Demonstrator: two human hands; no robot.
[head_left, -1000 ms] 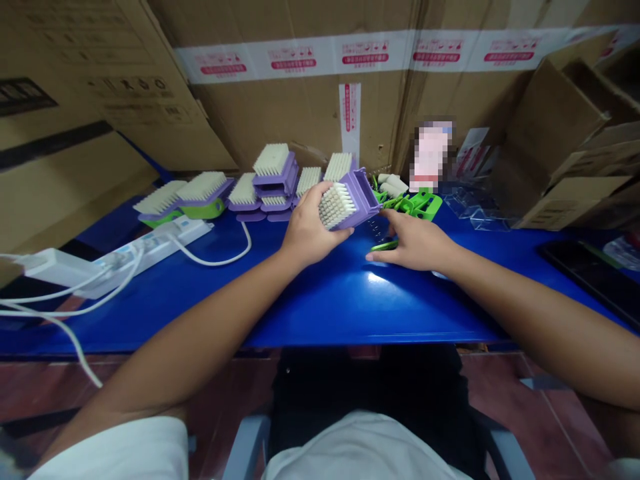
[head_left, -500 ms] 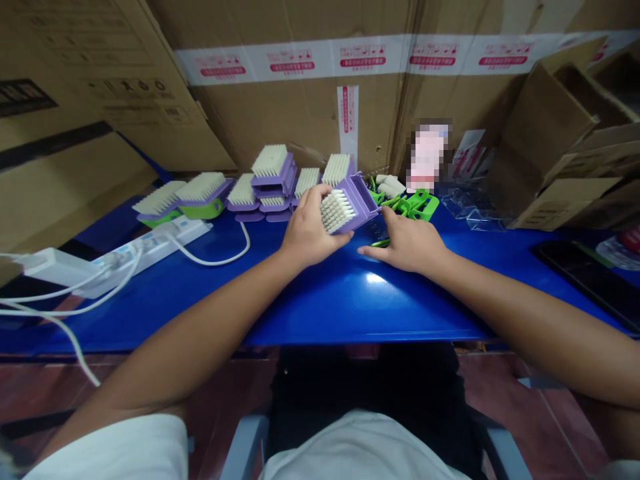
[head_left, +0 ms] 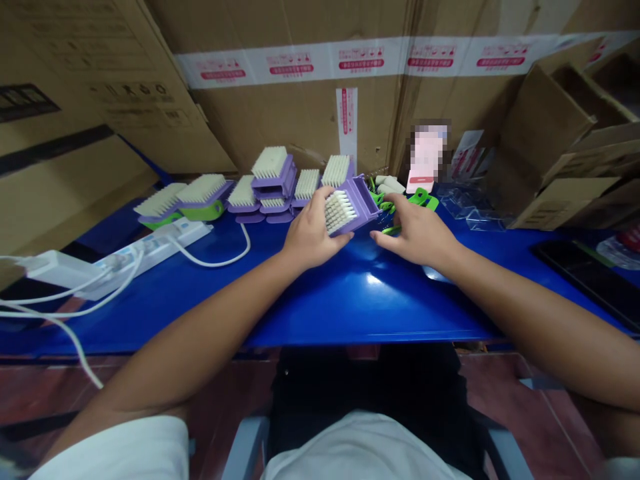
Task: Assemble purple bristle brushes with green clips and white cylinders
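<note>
My left hand is wrapped round a purple brush, its white bristles facing left and toward me. To the right, my right hand reaches over the pile of small green parts, with thumb and fingers apart; nothing shows clearly between them. Beside the pile lie white rolls. Behind the held brush stand more purple brushes with white bristles, some stacked. Farther left, two brushes with green undersides rest near the power strip.
A white power strip with cables lies on the left of the blue table. Large cardboard stands behind. At the right are clear plastic pieces, an open carton and a black phone-like object.
My right hand has moved slightly to the right, away from the held brush, with its fingers over the green parts. My left hand keeps its hold and has barely moved.
</note>
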